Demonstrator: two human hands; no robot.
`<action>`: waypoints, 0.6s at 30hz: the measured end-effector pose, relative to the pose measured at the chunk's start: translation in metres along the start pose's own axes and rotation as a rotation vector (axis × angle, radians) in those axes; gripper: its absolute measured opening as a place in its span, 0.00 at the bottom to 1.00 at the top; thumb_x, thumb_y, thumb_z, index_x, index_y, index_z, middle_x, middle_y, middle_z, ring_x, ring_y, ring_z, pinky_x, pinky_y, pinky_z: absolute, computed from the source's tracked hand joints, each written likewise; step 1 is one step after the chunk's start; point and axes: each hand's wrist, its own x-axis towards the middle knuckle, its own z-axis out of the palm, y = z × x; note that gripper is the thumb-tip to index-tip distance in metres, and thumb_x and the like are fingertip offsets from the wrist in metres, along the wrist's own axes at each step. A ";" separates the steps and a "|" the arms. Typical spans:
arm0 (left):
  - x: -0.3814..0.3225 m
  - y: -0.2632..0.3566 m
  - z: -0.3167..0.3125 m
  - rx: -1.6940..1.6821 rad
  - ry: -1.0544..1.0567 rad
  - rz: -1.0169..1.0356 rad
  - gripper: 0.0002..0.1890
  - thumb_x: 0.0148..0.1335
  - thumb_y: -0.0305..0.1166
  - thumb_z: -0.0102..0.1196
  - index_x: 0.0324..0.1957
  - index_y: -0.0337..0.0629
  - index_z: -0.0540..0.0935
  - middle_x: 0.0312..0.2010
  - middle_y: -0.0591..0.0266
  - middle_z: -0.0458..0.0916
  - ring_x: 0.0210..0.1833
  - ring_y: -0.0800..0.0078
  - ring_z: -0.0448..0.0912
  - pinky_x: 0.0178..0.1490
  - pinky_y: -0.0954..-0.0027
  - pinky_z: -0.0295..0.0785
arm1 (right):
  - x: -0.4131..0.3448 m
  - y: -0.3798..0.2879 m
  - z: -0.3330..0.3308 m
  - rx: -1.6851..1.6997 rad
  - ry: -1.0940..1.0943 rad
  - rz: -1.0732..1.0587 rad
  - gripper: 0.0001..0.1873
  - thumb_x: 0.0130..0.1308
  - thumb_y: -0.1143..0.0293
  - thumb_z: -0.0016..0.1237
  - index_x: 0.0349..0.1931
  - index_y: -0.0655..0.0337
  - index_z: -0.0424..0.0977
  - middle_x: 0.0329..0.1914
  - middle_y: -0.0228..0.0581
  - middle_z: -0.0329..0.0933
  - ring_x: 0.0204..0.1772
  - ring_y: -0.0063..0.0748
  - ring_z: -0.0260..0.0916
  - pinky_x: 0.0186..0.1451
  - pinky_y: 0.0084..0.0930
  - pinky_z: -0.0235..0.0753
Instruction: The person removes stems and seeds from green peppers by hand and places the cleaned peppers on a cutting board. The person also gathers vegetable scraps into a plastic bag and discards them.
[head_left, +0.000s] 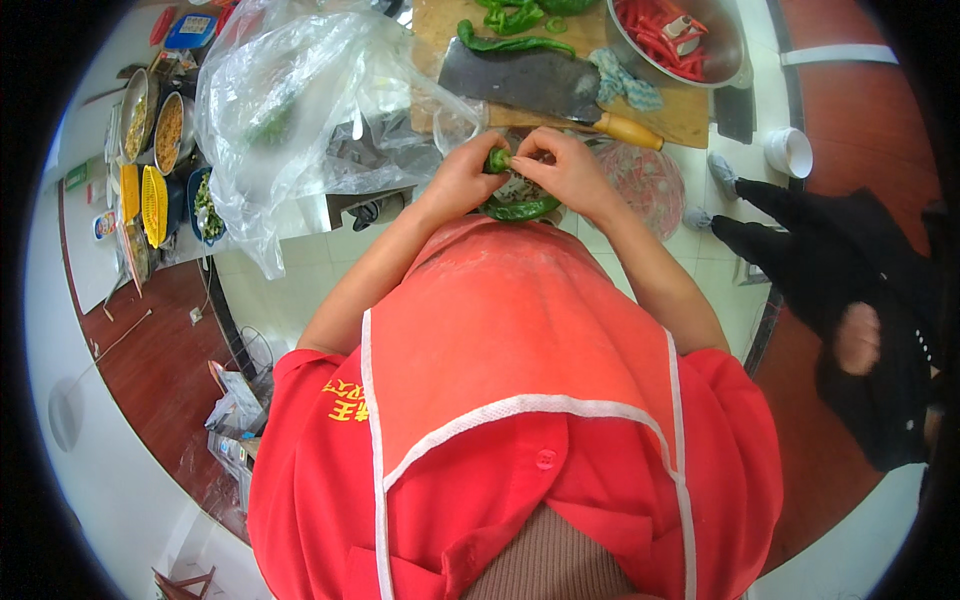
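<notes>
My left hand (472, 171) grips a green pepper (497, 160) near its stem end, in front of my apron. The fingertips of my right hand (562, 166) pinch at the stem. Just below my hands curves a long green pepper (519, 209); whether it is part of the held one I cannot tell. Beyond my hands, a broad cleaver (517, 79) with a wooden handle lies on a wooden cutting board (686, 124). One long green pepper (517, 46) rests along the blade, and cut green peppers (517, 19) lie farther back.
A steel bowl (739, 64) of red chillies stands at the board's right. A crumpled cloth (626, 82) touches the cleaver. Clear plastic bags (300, 90) cover the counter at left, beside food trays (155, 206). A person in black (840, 262) is at right, near a white bucket (787, 152).
</notes>
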 end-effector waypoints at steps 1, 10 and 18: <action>0.000 0.000 0.001 0.018 -0.001 -0.029 0.13 0.53 0.26 0.61 0.41 0.39 0.74 0.34 0.48 0.77 0.40 0.50 0.76 0.42 0.59 0.70 | 0.000 -0.002 0.001 0.049 -0.008 0.055 0.11 0.56 0.66 0.58 0.35 0.64 0.78 0.34 0.43 0.80 0.38 0.35 0.77 0.44 0.31 0.74; -0.003 0.005 0.007 0.251 0.108 0.153 0.14 0.52 0.23 0.57 0.42 0.38 0.74 0.40 0.45 0.78 0.45 0.43 0.76 0.46 0.54 0.71 | 0.005 -0.002 0.005 0.234 -0.016 0.166 0.09 0.56 0.67 0.58 0.32 0.65 0.80 0.30 0.39 0.81 0.36 0.26 0.75 0.42 0.29 0.74; -0.006 0.003 0.013 0.247 0.126 0.128 0.13 0.52 0.22 0.56 0.41 0.37 0.74 0.40 0.44 0.78 0.46 0.42 0.75 0.46 0.54 0.70 | 0.004 -0.009 0.009 0.031 0.060 0.123 0.10 0.54 0.66 0.57 0.28 0.65 0.78 0.25 0.42 0.78 0.30 0.30 0.74 0.36 0.31 0.74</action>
